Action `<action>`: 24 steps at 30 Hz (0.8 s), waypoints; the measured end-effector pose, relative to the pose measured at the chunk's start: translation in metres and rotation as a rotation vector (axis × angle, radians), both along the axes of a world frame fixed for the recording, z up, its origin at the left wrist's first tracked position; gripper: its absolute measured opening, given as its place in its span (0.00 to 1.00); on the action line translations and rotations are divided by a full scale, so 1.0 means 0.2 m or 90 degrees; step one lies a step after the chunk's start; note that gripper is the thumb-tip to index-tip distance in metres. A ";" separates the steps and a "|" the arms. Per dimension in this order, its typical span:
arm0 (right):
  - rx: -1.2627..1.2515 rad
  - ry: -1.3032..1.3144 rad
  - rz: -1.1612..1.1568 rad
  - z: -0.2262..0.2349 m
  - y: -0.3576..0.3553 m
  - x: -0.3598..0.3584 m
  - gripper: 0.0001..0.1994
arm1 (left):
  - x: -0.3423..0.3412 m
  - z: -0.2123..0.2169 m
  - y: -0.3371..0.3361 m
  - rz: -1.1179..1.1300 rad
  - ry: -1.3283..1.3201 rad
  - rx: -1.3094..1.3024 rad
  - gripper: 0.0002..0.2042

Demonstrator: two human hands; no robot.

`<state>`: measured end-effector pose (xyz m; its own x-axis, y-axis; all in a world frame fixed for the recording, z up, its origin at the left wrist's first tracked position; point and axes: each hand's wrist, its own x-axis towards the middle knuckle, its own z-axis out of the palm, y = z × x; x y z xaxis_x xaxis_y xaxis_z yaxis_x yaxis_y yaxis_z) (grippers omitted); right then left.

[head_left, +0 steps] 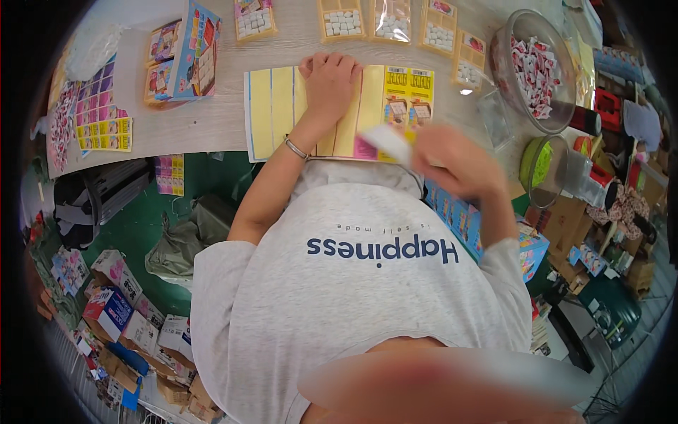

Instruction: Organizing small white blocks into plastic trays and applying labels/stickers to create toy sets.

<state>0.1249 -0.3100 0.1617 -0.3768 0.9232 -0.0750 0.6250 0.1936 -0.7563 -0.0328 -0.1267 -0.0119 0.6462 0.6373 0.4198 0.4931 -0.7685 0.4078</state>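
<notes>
A sheet of stickers [372, 95] lies at the table's near edge. Most of it is bare pale-yellow backing in long stripes; printed yellow stickers with a small picture remain at its right end. My left hand [330, 88] rests flat on the middle of the sheet, fingers forward. Over the sheet's near right corner, my right hand [459, 162] is closed and smeared by motion. From its fingers a sticker [388, 143] curls up, its white underside showing, beside a pink and yellow part of the sheet.
Several trays of white pieces [342, 23] line the far side. Clear bowls hold small red-and-white packets [538, 74] and something bright green [538, 162] at right. A blue display box [194, 56] and more sticker sheets [106, 106] sit at left. Cartons [109, 311] stand below left.
</notes>
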 end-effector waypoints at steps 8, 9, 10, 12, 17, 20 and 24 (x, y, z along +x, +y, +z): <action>0.007 0.325 -0.384 0.16 0.21 0.16 0.07 | -0.04 0.20 0.05 -0.156 -0.097 -0.189 0.19; -0.008 0.357 -0.386 0.06 0.31 0.18 0.04 | -0.09 0.23 0.09 -0.331 -0.125 -0.344 0.23; -0.025 0.389 -0.391 -0.05 0.40 0.19 0.03 | -0.12 0.28 0.13 -0.333 -0.128 -0.338 0.23; -0.084 0.428 -0.410 -0.14 0.56 0.20 0.03 | -0.16 0.41 0.24 -0.480 -0.254 -0.791 0.34; -0.066 0.476 -0.436 -0.43 0.83 0.32 0.07 | 0.01 0.36 0.51 0.099 -0.404 -0.910 0.12; -0.045 0.450 -0.556 -0.52 0.97 0.35 0.12 | 0.13 0.32 0.61 0.155 -0.283 -0.809 0.11; -0.011 0.330 -0.696 -0.70 1.09 0.39 0.20 | 0.23 0.21 0.69 0.189 -0.198 -0.684 0.13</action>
<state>0.2029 -0.0924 0.0225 0.6129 0.7734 -0.1620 0.0735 -0.2599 -0.9628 0.0132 0.0120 0.0303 0.3751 0.8715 -0.3160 0.3597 0.1774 0.9161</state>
